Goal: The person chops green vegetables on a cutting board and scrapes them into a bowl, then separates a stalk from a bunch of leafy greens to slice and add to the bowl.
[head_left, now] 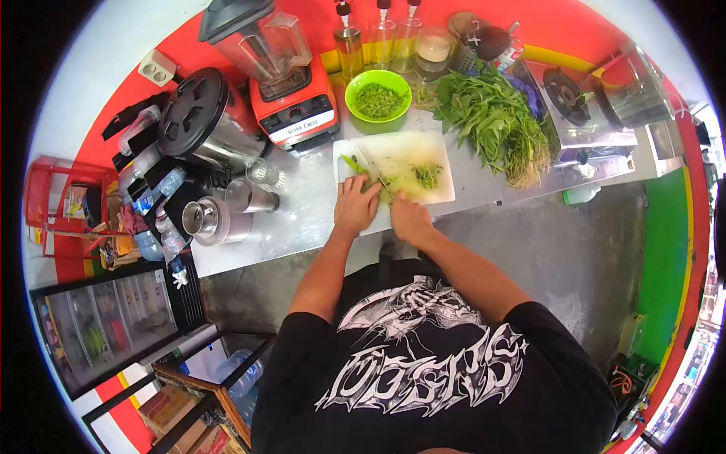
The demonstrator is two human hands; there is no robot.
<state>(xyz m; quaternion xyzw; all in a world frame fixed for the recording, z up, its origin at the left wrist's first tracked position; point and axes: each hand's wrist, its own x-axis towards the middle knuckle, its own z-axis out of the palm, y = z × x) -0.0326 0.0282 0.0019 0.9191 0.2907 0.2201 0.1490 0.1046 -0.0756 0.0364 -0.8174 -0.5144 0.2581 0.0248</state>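
On the white cutting board [435,147], my left hand [356,204] has its fingers closed on a green vegetable [354,164], whose tip points up and left. My right hand [411,219] is wrapped round the handle of a knife [374,166]; its blade slants up and left across the board, just right of my left fingers. A small heap of chopped greens [427,175] lies on the board right of the blade. Behind the board stands a lime-green bowl [394,119] holding more chopped greens. A big leafy bunch [484,113] with roots lies to its right.
A red blender [295,110] stands behind the board on the left. Metal cups [249,197] and a steel container [215,125] are at the left. Pump bottles [349,49] line the back wall. A steel stove [597,140] is at the right.
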